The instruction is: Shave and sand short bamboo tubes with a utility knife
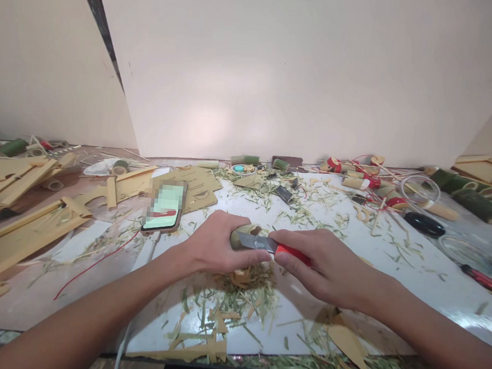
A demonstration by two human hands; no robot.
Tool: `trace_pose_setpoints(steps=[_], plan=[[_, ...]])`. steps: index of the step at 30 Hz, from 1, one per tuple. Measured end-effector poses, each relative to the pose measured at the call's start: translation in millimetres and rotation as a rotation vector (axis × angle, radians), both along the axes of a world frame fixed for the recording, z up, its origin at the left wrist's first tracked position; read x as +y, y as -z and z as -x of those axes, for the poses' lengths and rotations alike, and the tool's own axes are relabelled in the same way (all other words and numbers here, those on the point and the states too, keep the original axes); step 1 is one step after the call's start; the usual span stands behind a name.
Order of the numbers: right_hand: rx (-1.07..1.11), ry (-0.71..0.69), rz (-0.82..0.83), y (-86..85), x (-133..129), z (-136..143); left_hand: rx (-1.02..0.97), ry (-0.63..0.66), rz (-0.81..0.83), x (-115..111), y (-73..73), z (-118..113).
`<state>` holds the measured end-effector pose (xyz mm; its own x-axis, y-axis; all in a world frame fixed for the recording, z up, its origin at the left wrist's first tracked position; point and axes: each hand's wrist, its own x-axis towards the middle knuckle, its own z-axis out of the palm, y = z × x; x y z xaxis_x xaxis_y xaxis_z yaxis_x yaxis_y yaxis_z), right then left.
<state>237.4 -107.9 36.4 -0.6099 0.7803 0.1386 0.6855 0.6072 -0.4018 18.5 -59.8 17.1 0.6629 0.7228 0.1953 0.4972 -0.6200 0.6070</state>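
In the middle of the head view, my left hand (pixel 217 242) is closed around a short bamboo piece (pixel 238 238) with a pale cut end. My right hand (pixel 322 266) grips the red handle of a knife (pixel 294 254). The knife's flat metal blade lies against the bamboo, close to my left thumb. Below both hands, green and tan shavings (pixel 245 288) are heaped on the white tabletop (pixel 157 314). Part of the bamboo is hidden by my left fingers.
A phone (pixel 166 207) leans by cardboard (pixel 200 189) at left. Wooden frames (pixel 30 237) lie farther left. Bamboo tubes (pixel 481 205), a black computer mouse (pixel 424 224) and a red-handled tool (pixel 485 281) are on the right. A white panel (pixel 302 80) stands behind.
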Motion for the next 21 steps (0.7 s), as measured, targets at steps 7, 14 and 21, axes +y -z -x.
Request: trace_pose_setpoints(steps=[7,14,21], plan=[[0.039,0.012,0.035,1.8,-1.5,1.8,0.086,-0.054,-0.06,-1.4,-2.0,0.6],[0.115,-0.054,0.205,-1.0,-0.2,-0.4,0.109,0.025,-0.113,-0.9,-5.2,2.1],[0.147,-0.021,0.147,2.5,0.5,2.1,0.071,-0.034,-0.034,-4.1,-5.8,0.7]])
